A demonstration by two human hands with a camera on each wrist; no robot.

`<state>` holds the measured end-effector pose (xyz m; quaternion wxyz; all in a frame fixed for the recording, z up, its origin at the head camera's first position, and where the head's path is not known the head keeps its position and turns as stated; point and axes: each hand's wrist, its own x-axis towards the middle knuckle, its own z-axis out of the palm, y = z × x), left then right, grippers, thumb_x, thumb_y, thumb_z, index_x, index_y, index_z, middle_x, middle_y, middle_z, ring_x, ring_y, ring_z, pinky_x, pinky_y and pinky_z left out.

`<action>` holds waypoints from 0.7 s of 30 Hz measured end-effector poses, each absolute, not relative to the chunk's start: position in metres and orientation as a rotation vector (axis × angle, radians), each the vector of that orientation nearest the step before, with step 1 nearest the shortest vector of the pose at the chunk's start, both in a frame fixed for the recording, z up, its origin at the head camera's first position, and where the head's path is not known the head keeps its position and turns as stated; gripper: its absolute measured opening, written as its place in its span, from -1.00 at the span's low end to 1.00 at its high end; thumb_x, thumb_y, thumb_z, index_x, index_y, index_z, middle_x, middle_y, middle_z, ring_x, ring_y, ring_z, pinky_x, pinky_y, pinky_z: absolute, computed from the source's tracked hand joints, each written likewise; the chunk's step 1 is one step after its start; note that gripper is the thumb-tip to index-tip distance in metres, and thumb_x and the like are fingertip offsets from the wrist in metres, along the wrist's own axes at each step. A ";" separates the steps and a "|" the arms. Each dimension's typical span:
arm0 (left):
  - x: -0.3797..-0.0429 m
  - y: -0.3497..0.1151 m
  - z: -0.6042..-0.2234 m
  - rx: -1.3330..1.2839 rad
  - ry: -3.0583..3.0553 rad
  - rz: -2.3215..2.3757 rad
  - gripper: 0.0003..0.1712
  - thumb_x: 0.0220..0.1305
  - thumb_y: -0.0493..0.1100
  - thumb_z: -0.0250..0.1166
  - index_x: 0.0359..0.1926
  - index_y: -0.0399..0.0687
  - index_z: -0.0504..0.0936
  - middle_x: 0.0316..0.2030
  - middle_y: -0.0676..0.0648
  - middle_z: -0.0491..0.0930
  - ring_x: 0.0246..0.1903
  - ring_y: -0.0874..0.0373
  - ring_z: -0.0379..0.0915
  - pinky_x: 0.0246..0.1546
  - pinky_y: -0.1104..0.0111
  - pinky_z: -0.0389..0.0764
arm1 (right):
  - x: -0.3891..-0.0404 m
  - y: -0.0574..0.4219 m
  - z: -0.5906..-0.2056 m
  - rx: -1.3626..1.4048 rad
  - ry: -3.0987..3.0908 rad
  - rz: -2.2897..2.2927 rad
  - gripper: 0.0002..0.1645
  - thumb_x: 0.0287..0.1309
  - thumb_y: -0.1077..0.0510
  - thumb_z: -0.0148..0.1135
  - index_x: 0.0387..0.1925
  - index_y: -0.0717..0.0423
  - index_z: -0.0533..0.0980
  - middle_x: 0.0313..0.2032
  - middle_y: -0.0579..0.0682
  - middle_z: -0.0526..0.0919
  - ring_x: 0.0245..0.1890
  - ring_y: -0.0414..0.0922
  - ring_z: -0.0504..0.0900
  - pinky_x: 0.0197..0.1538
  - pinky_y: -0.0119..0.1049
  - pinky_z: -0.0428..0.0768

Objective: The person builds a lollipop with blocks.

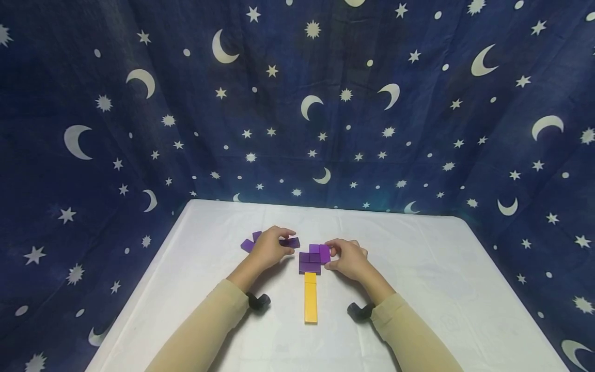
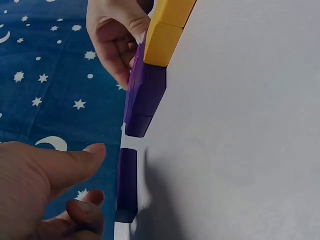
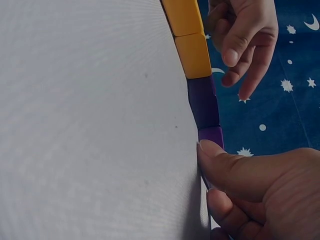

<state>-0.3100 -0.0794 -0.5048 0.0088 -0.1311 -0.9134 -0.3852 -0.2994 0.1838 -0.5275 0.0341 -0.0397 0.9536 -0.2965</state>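
Observation:
On the white table, several purple blocks (image 1: 309,267) lie joined together above a column of yellow blocks (image 1: 310,302). My right hand (image 1: 349,258) pinches the brighter purple block (image 1: 325,253) at the right of this group, thumb at its near end and fingers at the far end. A separate dark purple block (image 1: 292,242) lies left of the group. Around it, thumb and fingers apart, hovers my left hand (image 1: 271,248). In the left wrist view a gap shows between that hand's thumb (image 2: 92,159) and the dark purple block (image 2: 127,185).
Loose purple blocks (image 1: 248,245) lie beyond the left hand, partly hidden by it. A black wrist camera (image 1: 259,303) sits at the left sleeve and another black camera (image 1: 360,312) at the right. Behind the white table (image 1: 418,268) hangs a dark blue star-and-moon curtain (image 1: 297,103).

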 end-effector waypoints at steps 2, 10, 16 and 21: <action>-0.311 -0.082 -0.503 -0.408 -2.872 -1.177 -0.42 0.16 -0.25 0.61 0.24 0.06 0.77 0.12 -0.18 0.74 0.22 -0.14 0.65 0.30 -0.05 0.59 | -0.300 0.183 -0.528 -0.124 2.932 -0.917 -0.21 -0.05 0.09 0.76 0.27 -0.07 0.66 -0.30 -0.15 0.59 0.03 0.00 0.45 0.25 0.18 0.18; -0.315 -0.090 -0.504 -0.397 -2.975 -1.139 -0.28 0.14 -0.24 0.62 0.35 0.12 0.70 0.20 -0.23 0.72 0.11 -0.11 0.68 0.23 -0.05 0.63 | -0.300 0.183 -0.529 -0.131 2.931 -0.921 -0.21 -0.06 0.09 0.76 0.27 -0.08 0.66 -0.30 -0.17 0.59 0.03 -0.01 0.45 0.27 0.18 0.17; -0.317 -0.093 -0.504 -0.418 -3.012 -1.110 -0.22 0.12 -0.26 0.62 0.39 0.13 0.66 0.14 -0.20 0.74 0.13 -0.13 0.66 0.21 -0.07 0.63 | -0.300 0.183 -0.529 -0.122 2.938 -0.916 -0.22 -0.05 0.09 0.75 0.26 -0.08 0.66 -0.30 -0.16 0.59 0.03 -0.01 0.45 0.25 0.18 0.18; -0.317 -0.094 -0.501 -0.439 -3.027 -1.098 -0.18 0.06 -0.30 0.63 0.40 0.12 0.66 0.02 -0.13 0.75 -0.05 0.01 0.65 0.13 0.01 0.65 | -0.299 0.184 -0.529 -0.126 2.938 -0.922 -0.22 -0.05 0.10 0.75 0.26 -0.07 0.66 -0.30 -0.15 0.59 0.03 -0.01 0.45 0.26 0.18 0.17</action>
